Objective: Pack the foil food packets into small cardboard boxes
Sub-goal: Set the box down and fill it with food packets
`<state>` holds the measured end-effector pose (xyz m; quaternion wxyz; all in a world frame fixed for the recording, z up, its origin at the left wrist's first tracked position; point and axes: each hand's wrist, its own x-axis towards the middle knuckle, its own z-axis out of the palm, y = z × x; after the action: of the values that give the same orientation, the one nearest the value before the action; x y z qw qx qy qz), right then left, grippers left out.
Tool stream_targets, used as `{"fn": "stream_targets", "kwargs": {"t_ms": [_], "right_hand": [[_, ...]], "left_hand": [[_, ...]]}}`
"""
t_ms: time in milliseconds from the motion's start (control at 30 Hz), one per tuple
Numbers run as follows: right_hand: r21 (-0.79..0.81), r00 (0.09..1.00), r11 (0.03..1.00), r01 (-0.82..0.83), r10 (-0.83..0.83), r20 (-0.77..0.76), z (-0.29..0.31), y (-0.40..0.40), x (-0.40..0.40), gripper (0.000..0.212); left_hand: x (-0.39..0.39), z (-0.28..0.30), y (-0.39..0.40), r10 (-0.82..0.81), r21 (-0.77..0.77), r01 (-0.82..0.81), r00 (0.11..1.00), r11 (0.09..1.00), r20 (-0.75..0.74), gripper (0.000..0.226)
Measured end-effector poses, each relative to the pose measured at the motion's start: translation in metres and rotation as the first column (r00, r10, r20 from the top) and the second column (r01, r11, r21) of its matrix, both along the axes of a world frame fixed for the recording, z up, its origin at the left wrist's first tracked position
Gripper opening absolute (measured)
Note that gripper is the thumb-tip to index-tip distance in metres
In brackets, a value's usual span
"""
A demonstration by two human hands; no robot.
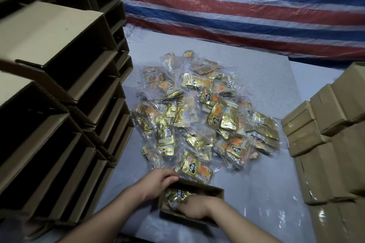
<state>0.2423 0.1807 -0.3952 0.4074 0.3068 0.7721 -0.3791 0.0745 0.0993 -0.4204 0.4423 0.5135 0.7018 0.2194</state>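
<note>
Packing step: seating foil packets in the small open box.

Stacked empty cartons (65, 77) stand at left. The left hand (158, 181) grips the open box (215, 190) by its far-left rim; the right hand (194, 208) presses a gold packet (177, 194) inside, fingers curled on it. Judgement: lay packets flat, steadying the box. The loose packet pile (207, 116) lies beyond; closed boxes (308, 122) sit right.
</note>
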Motion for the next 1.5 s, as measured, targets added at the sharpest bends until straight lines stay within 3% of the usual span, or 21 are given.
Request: {"fn": "stream_targets", "kwargs": {"t_ms": [67,133,200,267,333,400,500,633,800,1100,1233,1500], "right_hand": [[0.031,0.987,0.998,0.047,-0.042,-0.157,0.023,0.007,0.008,0.043],[0.027,0.925,0.972,0.234,-0.214,-0.314,0.044,0.027,0.020,0.035],[0.044,0.790,0.880,0.474,-0.402,-0.463,0.055,0.061,0.028,0.035],[0.174,0.719,0.791,0.586,-0.410,-0.561,0.046,0.096,0.029,0.032],[0.264,0.790,0.814,0.517,-0.334,-0.514,0.027,0.117,0.022,0.024],[0.256,0.900,0.899,0.355,-0.254,-0.354,0.001,0.123,0.016,0.016],[0.158,0.953,0.954,0.257,-0.222,-0.207,-0.028,0.114,0.004,0.045],[0.251,0.975,0.953,0.170,-0.126,-0.184,-0.043,0.102,-0.012,0.088],[0.352,0.990,0.933,0.073,-0.026,-0.136,-0.054,0.097,-0.021,0.106],[0.437,0.997,0.900,-0.006,0.039,-0.068,-0.064,0.098,-0.032,0.106],[0.464,0.989,0.886,0.024,0.047,-0.141,-0.067,0.098,-0.029,0.089],[0.387,0.940,0.903,0.187,-0.049,-0.338,-0.047,0.113,0.006,0.085]], "left_hand": [[-0.001,0.000,-0.001,0.019,-0.008,-0.019,1.000,1.000,0.019,0.023],[-0.003,-0.001,-0.002,0.027,-0.021,-0.026,0.999,0.999,0.038,0.020],[-0.003,-0.001,-0.003,0.011,-0.036,-0.010,0.999,0.999,0.030,0.016],[-0.003,-0.002,-0.003,-0.002,-0.045,0.003,1.000,0.999,0.022,0.015],[-0.003,-0.002,-0.003,-0.005,-0.047,0.006,1.000,0.999,0.017,0.016],[-0.003,-0.001,-0.004,-0.009,-0.043,0.010,1.000,0.999,0.015,0.019],[-0.003,0.001,-0.004,0.008,-0.050,-0.007,1.000,0.999,0.029,0.019],[-0.001,0.005,-0.004,0.039,-0.057,-0.038,0.999,0.998,0.031,0.018],[0.002,0.004,-0.008,0.077,-0.070,-0.073,0.995,0.995,0.056,0.015],[-0.003,-0.006,-0.013,0.154,-0.099,-0.144,0.984,0.985,0.095,0.021],[0.001,-0.006,-0.011,0.180,-0.084,-0.173,0.980,0.981,0.086,0.035],[0.006,-0.003,-0.005,0.182,-0.048,-0.179,0.981,0.983,0.066,0.019]]}}
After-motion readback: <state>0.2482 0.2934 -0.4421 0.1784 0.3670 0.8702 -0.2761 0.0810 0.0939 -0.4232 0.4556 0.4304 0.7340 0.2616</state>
